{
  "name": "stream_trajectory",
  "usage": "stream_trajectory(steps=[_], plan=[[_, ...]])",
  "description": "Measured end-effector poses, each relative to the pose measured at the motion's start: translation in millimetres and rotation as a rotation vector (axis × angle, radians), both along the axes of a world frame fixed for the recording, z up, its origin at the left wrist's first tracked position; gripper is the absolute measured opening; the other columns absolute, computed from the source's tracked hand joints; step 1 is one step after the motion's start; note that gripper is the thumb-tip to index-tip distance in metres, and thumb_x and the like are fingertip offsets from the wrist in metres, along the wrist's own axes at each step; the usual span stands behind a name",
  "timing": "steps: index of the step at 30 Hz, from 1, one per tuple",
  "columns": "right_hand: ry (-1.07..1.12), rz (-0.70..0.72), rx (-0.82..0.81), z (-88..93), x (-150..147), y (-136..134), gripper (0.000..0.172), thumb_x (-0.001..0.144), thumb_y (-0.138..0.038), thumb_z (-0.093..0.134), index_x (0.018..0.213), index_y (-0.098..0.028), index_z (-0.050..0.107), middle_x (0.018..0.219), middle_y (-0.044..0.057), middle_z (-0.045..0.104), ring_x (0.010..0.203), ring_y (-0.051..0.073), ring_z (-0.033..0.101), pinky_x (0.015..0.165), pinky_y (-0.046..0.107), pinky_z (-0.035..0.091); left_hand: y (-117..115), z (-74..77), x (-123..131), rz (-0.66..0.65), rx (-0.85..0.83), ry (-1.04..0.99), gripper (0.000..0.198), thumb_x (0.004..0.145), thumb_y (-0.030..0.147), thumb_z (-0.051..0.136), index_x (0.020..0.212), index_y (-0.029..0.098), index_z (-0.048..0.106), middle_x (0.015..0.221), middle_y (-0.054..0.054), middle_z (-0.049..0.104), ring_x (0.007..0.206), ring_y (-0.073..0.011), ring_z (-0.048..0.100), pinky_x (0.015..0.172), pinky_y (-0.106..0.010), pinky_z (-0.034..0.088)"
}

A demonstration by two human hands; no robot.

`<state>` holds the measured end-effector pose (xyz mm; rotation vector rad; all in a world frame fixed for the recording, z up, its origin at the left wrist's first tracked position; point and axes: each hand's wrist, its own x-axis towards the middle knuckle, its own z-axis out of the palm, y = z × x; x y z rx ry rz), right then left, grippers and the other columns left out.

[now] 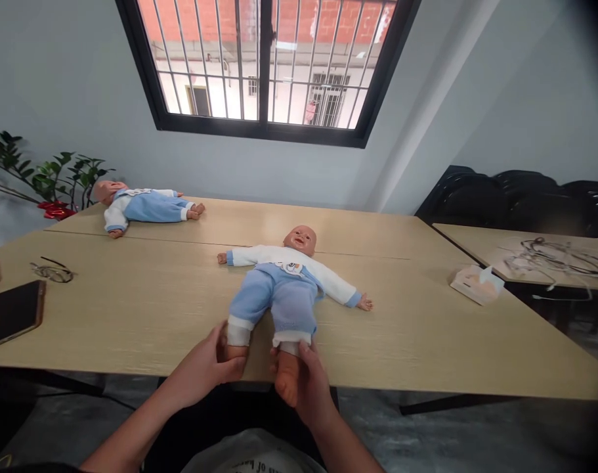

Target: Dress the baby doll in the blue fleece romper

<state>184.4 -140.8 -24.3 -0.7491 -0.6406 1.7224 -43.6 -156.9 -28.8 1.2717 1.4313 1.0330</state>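
Observation:
A baby doll (286, 282) in a white top and blue trousers lies on its back on the wooden table (146, 315), head away from me, arms spread. Its feet stick out over the near edge. My left hand (207, 366) is wrapped round the doll's foot on the left. My right hand (311, 387) grips the doll's other foot, thumb on top near the ankle cuff. Both hands are closed on the feet.
A second doll (144, 207) in the same clothes lies at the far left of the table. A phone (13, 312) and glasses (52, 270) lie at the left, a tissue box (476, 284) at the right. A plant (47, 177) stands left, black chairs (515, 197) and a cable-strewn side table right.

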Motion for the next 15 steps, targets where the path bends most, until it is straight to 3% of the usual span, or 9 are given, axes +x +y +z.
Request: stream_trajectory(steps=[3, 5, 8, 11, 13, 15], plan=[[-0.002, -0.024, 0.098, -8.8, -3, -1, 0.046, 0.082, -0.051, 0.079, 0.117, -0.025, 0.064, 0.11, 0.007, 0.073, 0.102, 0.025, 0.071, 0.095, 0.041, 0.059, 0, 15.3, 9, -0.183, -0.178, -0.067, 0.047, 0.079, 0.041, 0.077, 0.117, 0.015, 0.071, 0.106, -0.009, 0.075, 0.093, -0.0276, 0.07, 0.078, -0.034, 0.055], [-0.035, -0.055, 0.151, -14.5, -3, 1, 0.048, 0.082, -0.05, 0.081, 0.121, -0.026, 0.064, 0.119, 0.007, 0.073, 0.117, 0.026, 0.067, 0.107, 0.041, 0.051, -3, 21.2, 16, -0.197, -0.278, -0.24, 0.045, 0.081, 0.045, 0.077, 0.112, 0.013, 0.072, 0.103, -0.009, 0.075, 0.093, -0.026, 0.068, 0.082, -0.034, 0.054], [-0.058, -0.064, 0.178, -18.0, -4, 3, 0.05, 0.083, -0.048, 0.082, 0.124, -0.027, 0.064, 0.129, 0.007, 0.071, 0.126, 0.026, 0.063, 0.112, 0.041, 0.047, -8, 19.8, 28, -0.241, -0.356, -0.626, 0.053, 0.088, 0.056, 0.073, 0.118, 0.013, 0.071, 0.105, -0.011, 0.074, 0.097, -0.0239, 0.067, 0.091, -0.035, 0.051], [-0.014, -0.046, 0.152, -15.7, -6, 1, 0.05, 0.083, -0.05, 0.081, 0.124, -0.027, 0.064, 0.123, 0.008, 0.072, 0.116, 0.026, 0.067, 0.1, 0.04, 0.055, -7, 14.0, 42, -0.356, -0.427, -0.933, 0.064, 0.092, 0.07, 0.06, 0.116, 0.012, 0.072, 0.097, -0.012, 0.074, 0.088, -0.0228, 0.066, 0.084, -0.036, 0.05], [0.005, -0.031, 0.128, -13.6, -8, 0, 0.053, 0.083, -0.056, 0.079, 0.124, -0.027, 0.063, 0.108, 0.007, 0.074, 0.09, 0.022, 0.071, 0.077, 0.035, 0.061, -2, 12.9, 51, -0.438, -0.483, -1.044, 0.069, 0.089, 0.075, 0.059, 0.111, 0.011, 0.073, 0.096, -0.013, 0.073, 0.087, -0.0235, 0.065, 0.08, -0.035, 0.048], [-0.002, -0.003, 0.103, -11.9, -8, 1, 0.056, 0.083, -0.059, 0.079, 0.125, -0.027, 0.061, 0.084, 0.001, 0.071, 0.056, 0.014, 0.059, 0.049, 0.026, 0.052, 5, 14.6, 58, -0.532, -0.523, -1.09, 0.074, 0.086, 0.08, 0.058, 0.102, 0.01, 0.075, 0.096, -0.014, 0.073, 0.092, -0.0248, 0.065, 0.082, -0.034, 0.047]])
